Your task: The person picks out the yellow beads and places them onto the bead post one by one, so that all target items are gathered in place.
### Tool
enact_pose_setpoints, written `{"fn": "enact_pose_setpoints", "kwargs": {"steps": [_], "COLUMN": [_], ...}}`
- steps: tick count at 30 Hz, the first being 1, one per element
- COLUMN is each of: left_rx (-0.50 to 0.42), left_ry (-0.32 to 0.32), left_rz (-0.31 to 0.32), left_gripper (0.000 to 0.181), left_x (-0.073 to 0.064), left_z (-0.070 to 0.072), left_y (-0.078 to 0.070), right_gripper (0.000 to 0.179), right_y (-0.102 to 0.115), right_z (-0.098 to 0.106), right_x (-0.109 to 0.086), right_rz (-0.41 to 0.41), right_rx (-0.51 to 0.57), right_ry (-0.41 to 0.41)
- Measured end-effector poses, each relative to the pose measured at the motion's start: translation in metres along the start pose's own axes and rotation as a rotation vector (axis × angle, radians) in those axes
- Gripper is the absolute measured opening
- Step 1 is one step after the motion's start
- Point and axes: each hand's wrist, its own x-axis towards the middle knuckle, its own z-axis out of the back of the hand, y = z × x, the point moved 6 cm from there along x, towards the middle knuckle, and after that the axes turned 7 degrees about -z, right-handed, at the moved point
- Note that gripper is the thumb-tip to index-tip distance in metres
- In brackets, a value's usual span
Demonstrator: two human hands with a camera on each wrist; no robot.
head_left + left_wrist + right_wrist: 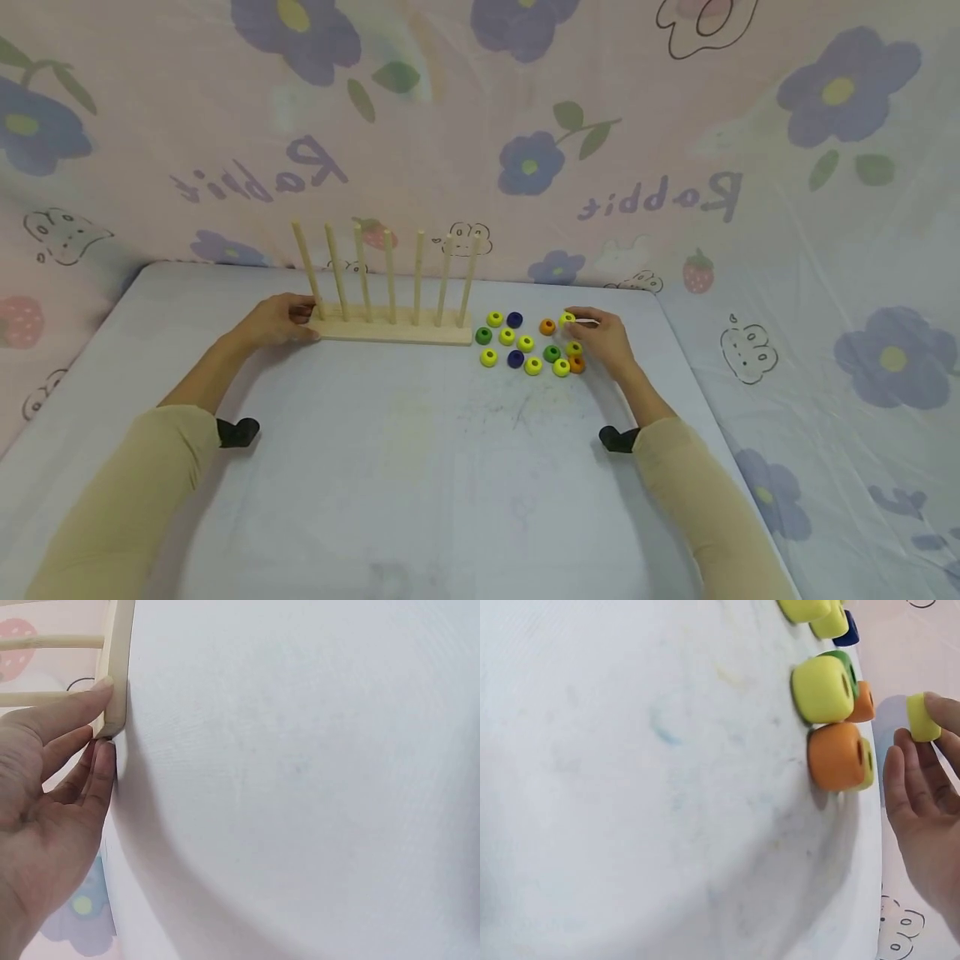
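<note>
A wooden peg rack with several bare upright rods stands toward the back of the table. At its left end, my left hand grips the base, and in the left wrist view the thumb lies on the base with the fingers at its end. My right hand pinches a yellow bead between thumb and fingers, held up off the table. Just below and left of that hand lie loose beads, among them an orange bead, a green bead and a dark blue bead.
Several more yellow beads are spread close to the rack's right end. A white cloth covers the table. Behind it hangs a patterned curtain with flowers. Black straps with camera mounts sit at both wrists.
</note>
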Motion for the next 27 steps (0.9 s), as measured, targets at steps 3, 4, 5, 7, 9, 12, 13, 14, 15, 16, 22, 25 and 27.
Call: {"fn": "enact_pose_setpoints", "kwargs": {"steps": [3,4,5,7,9,12,13,14,15,16,22,25,27], "left_rx": [0.022,0.026,0.031,0.036,0.028,0.003,-0.003,-0.011,-0.018,-0.025,-0.035,-0.027,-0.027], "left_ry": [-0.003,-0.006,-0.007,-0.009,-0.012,-0.013,-0.012,-0.013,-0.014,-0.015,-0.022,-0.023,-0.02], "left_rz": [-0.014,-0.016,-0.016,-0.016,-0.012,0.002,0.006,0.013,0.019,0.026,0.029,0.023,0.015], "left_gripper": [0.075,0.074,0.075,0.075,0.075,0.075,0.076,0.076,0.076,0.076,0.075,0.075,0.075], "left_x": [0.001,0.001,0.001,0.0,-0.001,-0.001,-0.002,-0.002,-0.002,-0.002,-0.003,-0.002,-0.001], "left_z": [0.0,0.0,0.001,0.001,0.002,0.002,0.002,0.002,0.002,0.003,0.003,0.002,0.001], "left_y": [0.0,0.0,0.0,0.0,0.0,0.001,0.001,0.002,0.002,0.003,0.002,0.002,0.003], "right_gripper": [0.037,0.038,0.038,0.039,0.04,0.041,0.041,0.041,0.041,0.041,0.042,0.041,0.039], "right_y": [0.006,0.008,0.011,0.022,0.034,0.051,0.055,0.057,0.059,0.059,0.06,0.068,0.075], "right_z": [0.001,0.001,0.001,0.003,0.006,0.009,0.011,0.011,0.011,0.012,0.013,0.015,0.015], "right_x": [0.0,0.0,-0.001,-0.004,-0.008,-0.014,-0.015,-0.014,-0.012,-0.01,0.009,0.012,0.013], "right_rz": [0.009,0.01,0.008,0.006,0.005,0.014,0.014,0.011,0.013,0.012,0.039,0.065,0.08], "right_rx": [0.056,0.072,0.09,0.128,0.146,0.142,0.134,0.131,0.133,0.142,0.166,0.151,0.14], "right_ry": [0.023,0.031,0.044,0.06,0.07,0.071,0.07,0.071,0.073,0.074,0.066,0.063,0.062]}}
